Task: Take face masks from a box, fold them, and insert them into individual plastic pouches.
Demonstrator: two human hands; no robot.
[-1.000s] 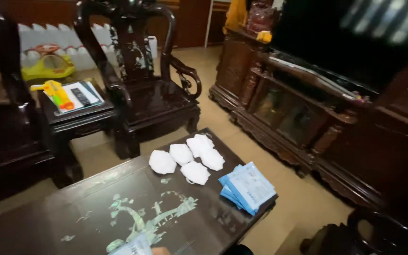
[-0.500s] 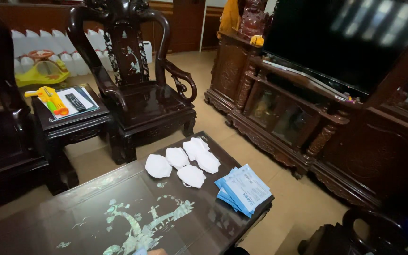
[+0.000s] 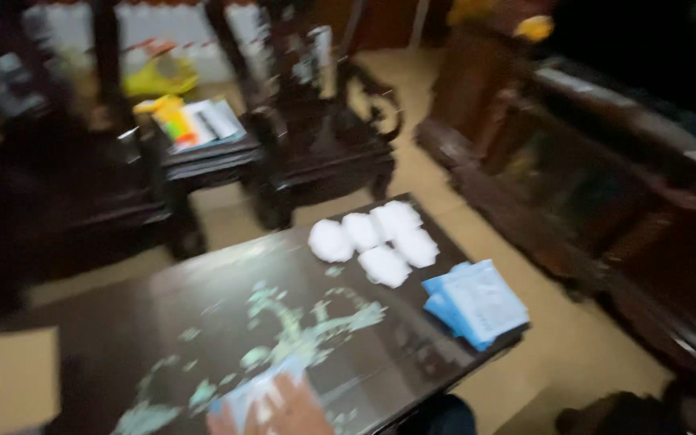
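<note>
**One hand at the near edge, the packets far off to the right**

We saw one hand [image 3: 296,411] at the worktop's [image 3: 203,322] near edge, resting on a pale blue packet [image 3: 255,395]; which hand, and whether its grip was closed, we could not tell through the blur. The blue packet stack [image 3: 477,302] lay at the right corner, long axis running along that edge, with five white pads [image 3: 372,242] toward the far edge.

I find the whole view motion-blurred. One hand [image 3: 283,411] is cut off by the lower edge; I cannot tell which hand, nor its grip on the pale packet [image 3: 255,393]. A cardboard box [image 3: 10,379] is cropped at left.
</note>
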